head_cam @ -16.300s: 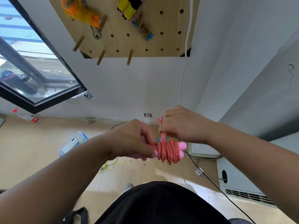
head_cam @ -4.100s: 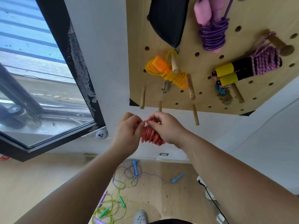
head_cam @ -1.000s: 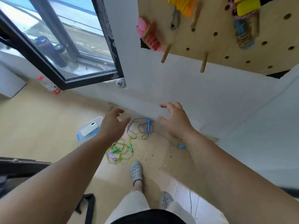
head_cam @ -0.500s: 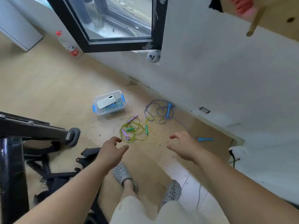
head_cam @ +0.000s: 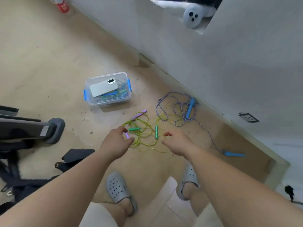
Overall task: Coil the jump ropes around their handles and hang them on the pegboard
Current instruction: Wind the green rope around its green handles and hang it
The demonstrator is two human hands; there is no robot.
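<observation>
The pale wooden floor (head_cam: 41,51) fills most of what I see, dusty and flecked with bits of debris, and it meets a white wall (head_cam: 229,63) that runs across the right side. On the left stands some dark equipment (head_cam: 24,130) with straps, cut off by the edge, and I cannot tell what it is. The person's forearms reach out and down over the floor.

A clear plastic box (head_cam: 114,100) with blue latches sits on the floor with a phone (head_cam: 103,87) lying on its lid. Its contents are hard to make out.

The jump ropes lie loose on the floor near the wall. A purple-and-white braided rope (head_cam: 180,104) sprawls in loops, with one blue handle (head_cam: 190,108) in the loops and the other blue handle (head_cam: 234,154) well apart. Beside it is a thin yellow-green tangle (head_cam: 144,133) with green handles (head_cam: 156,131) and purple handles (head_cam: 139,114).

The left hand (head_cam: 117,141) and right hand (head_cam: 177,143) hover over that tangle, fingers loose and spread, grasping nothing. The left fingertips overlap a purple handle, and I cannot tell whether they touch it.

Grey clogs (head_cam: 117,187) are on the feet. A socket (head_cam: 248,117) is on the wall. At the top edge a round white device (head_cam: 193,16) and a red-labelled bottle (head_cam: 63,6) are partly cut off.
</observation>
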